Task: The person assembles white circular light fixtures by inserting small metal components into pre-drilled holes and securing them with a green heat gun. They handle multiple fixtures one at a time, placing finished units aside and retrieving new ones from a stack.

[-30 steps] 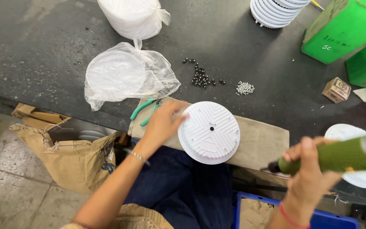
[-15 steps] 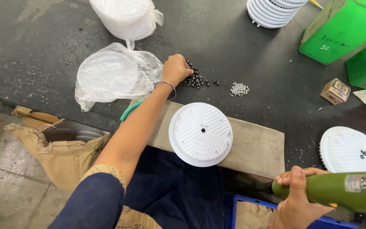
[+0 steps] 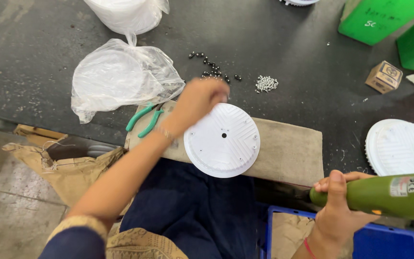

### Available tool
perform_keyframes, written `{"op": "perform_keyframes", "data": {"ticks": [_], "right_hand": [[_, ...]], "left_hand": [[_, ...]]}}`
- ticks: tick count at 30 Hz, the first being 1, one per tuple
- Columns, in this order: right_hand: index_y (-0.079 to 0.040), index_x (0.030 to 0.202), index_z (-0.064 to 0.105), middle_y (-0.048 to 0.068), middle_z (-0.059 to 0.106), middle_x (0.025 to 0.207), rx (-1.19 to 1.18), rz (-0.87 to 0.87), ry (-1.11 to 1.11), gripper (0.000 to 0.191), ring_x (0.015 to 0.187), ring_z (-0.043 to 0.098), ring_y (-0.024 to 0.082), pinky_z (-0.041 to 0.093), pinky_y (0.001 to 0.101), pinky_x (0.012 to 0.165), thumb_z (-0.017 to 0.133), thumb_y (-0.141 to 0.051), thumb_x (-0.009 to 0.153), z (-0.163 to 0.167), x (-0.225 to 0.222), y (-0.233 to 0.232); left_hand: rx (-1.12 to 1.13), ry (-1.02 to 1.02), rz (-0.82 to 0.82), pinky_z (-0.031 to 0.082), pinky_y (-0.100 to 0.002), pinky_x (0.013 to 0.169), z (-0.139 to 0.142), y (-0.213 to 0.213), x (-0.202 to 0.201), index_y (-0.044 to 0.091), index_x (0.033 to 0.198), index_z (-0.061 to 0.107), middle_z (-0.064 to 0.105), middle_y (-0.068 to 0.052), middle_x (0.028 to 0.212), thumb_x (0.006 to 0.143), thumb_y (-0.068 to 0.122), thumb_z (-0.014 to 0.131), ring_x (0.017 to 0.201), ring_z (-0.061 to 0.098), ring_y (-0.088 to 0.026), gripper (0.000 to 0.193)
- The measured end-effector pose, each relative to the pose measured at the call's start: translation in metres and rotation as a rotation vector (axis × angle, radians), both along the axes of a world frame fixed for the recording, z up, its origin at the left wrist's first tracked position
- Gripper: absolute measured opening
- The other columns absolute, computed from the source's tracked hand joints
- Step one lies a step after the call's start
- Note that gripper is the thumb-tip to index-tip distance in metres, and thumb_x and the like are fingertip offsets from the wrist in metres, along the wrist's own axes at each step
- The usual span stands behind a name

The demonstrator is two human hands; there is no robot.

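1. Right now the left hand (image 3: 198, 101) sits at the upper left rim of the round white ribbed disc (image 3: 222, 139), fingers drawn together as if pinching something small; whether a screw is in them cannot be told, since the hand is blurred.
2. The disc lies on a beige pad (image 3: 288, 153) at the near edge of the dark table (image 3: 283, 48), with a centre hole and small holes near its rim.
3. The right hand (image 3: 339, 211) is clamped around a green electric screwdriver (image 3: 384, 195), held low and to the right, well apart from the disc.
4. To do this step well, I judge, the small piece should drop squarely into a rim hole and the left hand should steady the disc before the driver comes over, so that nothing skids off the pad.
5. Loose dark screws (image 3: 212, 69) and a silver heap (image 3: 266, 83) lie just beyond the disc.
6. Green-handled pliers (image 3: 144, 120) lie beside the left wrist, their jaws hidden behind it.
7. Hard to make out: the driver's tip behind the right hand, and the contents of the clear plastic bag (image 3: 120, 79). A second white disc (image 3: 401, 146) is partly covered by the driver.
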State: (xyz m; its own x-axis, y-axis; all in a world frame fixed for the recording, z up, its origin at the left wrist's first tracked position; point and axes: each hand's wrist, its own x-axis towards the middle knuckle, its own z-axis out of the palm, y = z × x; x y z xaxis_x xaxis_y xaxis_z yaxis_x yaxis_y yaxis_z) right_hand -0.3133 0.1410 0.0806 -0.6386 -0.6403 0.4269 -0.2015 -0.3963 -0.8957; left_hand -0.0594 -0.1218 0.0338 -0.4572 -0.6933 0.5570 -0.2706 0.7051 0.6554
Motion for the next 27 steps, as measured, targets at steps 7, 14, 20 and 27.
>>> {"op": "perform_keyframes", "data": {"ticks": [7,14,20,27], "right_hand": [[0.000,0.106,0.051,0.010,0.058,0.078,-0.018,0.019,-0.004,0.020,0.062,0.059,0.016,0.058,0.0317,0.068,0.070,0.007,0.108,0.003,0.013,0.006],[0.000,0.106,0.051,0.010,0.058,0.079,-0.032,0.016,-0.001,0.019,0.062,0.059,0.016,0.057,0.0313,0.067,0.069,0.007,0.108,0.010,0.022,0.008],[0.000,0.106,0.052,0.009,0.057,0.078,-0.009,0.030,0.000,0.018,0.061,0.059,0.015,0.057,0.0307,0.065,0.068,0.006,0.107,0.010,0.027,0.004],[0.000,0.107,0.051,0.009,0.057,0.078,-0.018,0.040,-0.014,0.018,0.062,0.058,0.015,0.057,0.0307,0.066,0.069,0.005,0.109,0.009,0.032,-0.005]], "left_hand": [[-0.061,-0.139,0.028,0.054,-0.040,0.081,0.001,0.077,0.001,0.008,0.094,0.073,0.070,-0.005,0.095,0.089,0.011,0.071,0.095,0.067,-0.027,0.007],[-0.058,-0.151,0.041,0.054,-0.039,0.078,-0.001,0.079,0.004,0.009,0.089,0.073,0.068,-0.004,0.090,0.084,0.010,0.073,0.092,0.066,-0.026,0.005],[-0.036,-0.167,0.057,0.053,-0.038,0.080,-0.002,0.080,0.004,0.008,0.088,0.072,0.066,-0.004,0.090,0.081,0.010,0.074,0.093,0.064,-0.025,0.008],[0.092,-0.120,-0.042,0.052,-0.038,0.089,-0.005,0.079,0.020,0.008,0.105,0.075,0.068,-0.004,0.107,0.081,-0.004,0.061,0.103,0.062,-0.026,0.030]]}}
